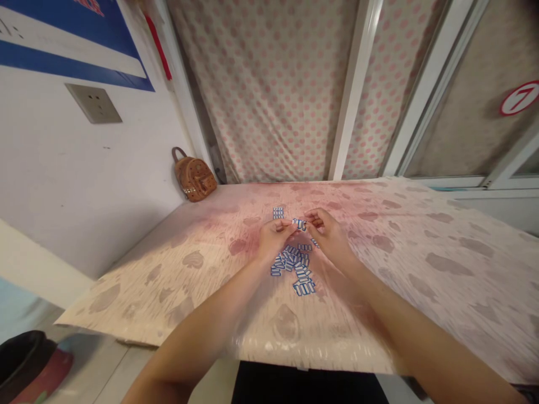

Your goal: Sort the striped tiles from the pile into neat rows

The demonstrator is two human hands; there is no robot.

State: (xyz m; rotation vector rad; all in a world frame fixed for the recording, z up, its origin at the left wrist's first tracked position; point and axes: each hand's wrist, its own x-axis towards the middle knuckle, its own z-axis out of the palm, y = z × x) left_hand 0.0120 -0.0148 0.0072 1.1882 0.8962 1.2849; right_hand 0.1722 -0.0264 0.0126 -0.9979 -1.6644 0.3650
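Note:
Between my two hands, just above the table, is a small flat blue-and-white piece with white bars edged in blue. My left hand pinches its left end between thumb and fingers. At its right end, the thumb and fingers of my right hand close on it. Below my hands lies a loose, overlapping pile of similar blue-and-white pieces, trailing toward me. A neat block of such pieces rests just beyond my left hand. What the pieces are made of is too small to tell.
A patterned cloth covers the table. A small brown backpack-shaped bag leans at the back left corner by the wall. Behind the table hangs a dotted curtain behind white frames. On the floor at lower left stands a dark, red-sided container.

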